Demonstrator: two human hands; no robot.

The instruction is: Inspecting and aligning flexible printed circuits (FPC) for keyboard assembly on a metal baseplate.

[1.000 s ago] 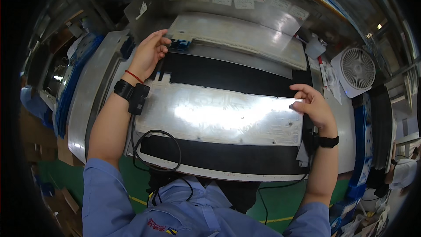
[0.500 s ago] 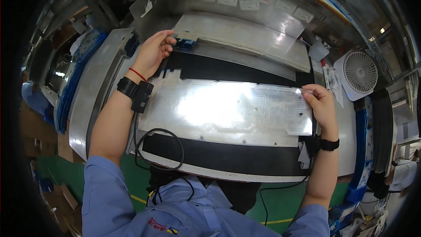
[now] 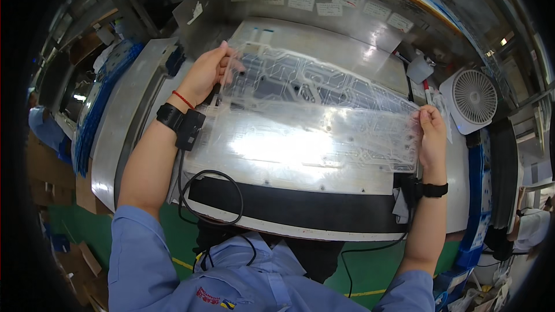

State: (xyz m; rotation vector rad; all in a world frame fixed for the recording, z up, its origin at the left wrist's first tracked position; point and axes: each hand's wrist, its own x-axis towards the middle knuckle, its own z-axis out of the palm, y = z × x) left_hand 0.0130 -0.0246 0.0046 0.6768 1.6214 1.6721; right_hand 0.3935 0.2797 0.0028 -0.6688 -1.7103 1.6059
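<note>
Clear, flexible plastic sheet with pale circuit-like lines [image 3: 326, 84]: raised between our hands, bowed, far edge away from us. Half a second ago it lay nearly flat over the shiny silver-grey sheeting [image 3: 289, 179]; now it spans the strip beyond and, in our view, overlaps the broad silver-grey metal plate [image 3: 352, 49] at the back.

Our right grip [image 3: 430, 130] pinches the sheet's far right corner; the right edge hangs down below those fingers. Our left grip [image 3: 209, 74], little moved, has curled fingers at the far left corner, some seen through blurred film; we cannot tell whether they clasp it. Most of the sheet lies between the two grips.

Nearer us, a black mat [image 3: 289, 199] shows along the white-edged table [image 3: 324, 236]. A looped black cable [image 3: 240, 199] hangs by our left forearm; a round white fan [image 3: 474, 97] stands at far right.
</note>
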